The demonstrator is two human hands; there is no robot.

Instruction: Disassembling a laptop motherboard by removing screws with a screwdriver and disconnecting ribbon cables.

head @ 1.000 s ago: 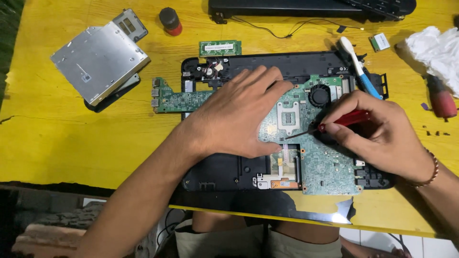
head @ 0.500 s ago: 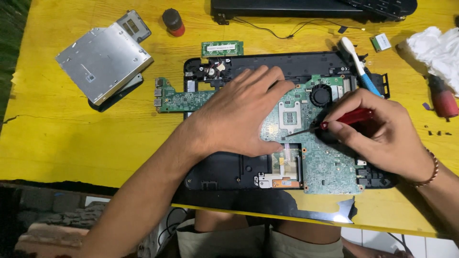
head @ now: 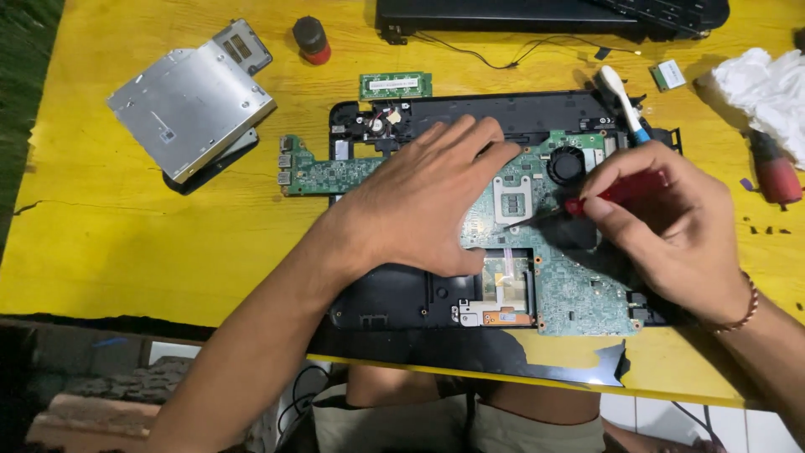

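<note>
**Screwdriver tip edges left along the board; the bracing hand stays put**

Since the earlier frames the red-handled screwdriver [head: 616, 191] has shifted only slightly: its dark shaft now reaches a little further left across the green circuit board [head: 579, 294], with the tip just right of the square processor socket [head: 513, 195]. The right hand [head: 671, 226] remains curled closed around the handle, thumb and fingertips pinching it. The left hand [head: 423, 201] has not left its place; it lies flat, fingers extended and together, pressing on the board left of the socket and holding nothing.

The small shift suggests fine work at one spot on the board rather than a move to a new one, though the tip's exact contact is too small to make out.

The board sits in the black laptop base [head: 394, 298], which lies on the yellow table [head: 126, 243]. Above the board are a white-and-blue toothbrush [head: 620, 96] and a green memory stick [head: 396, 85]. Well to the board's left lies a silver optical drive [head: 189, 109]; to its right, crumpled white tissue [head: 759, 88].
</note>
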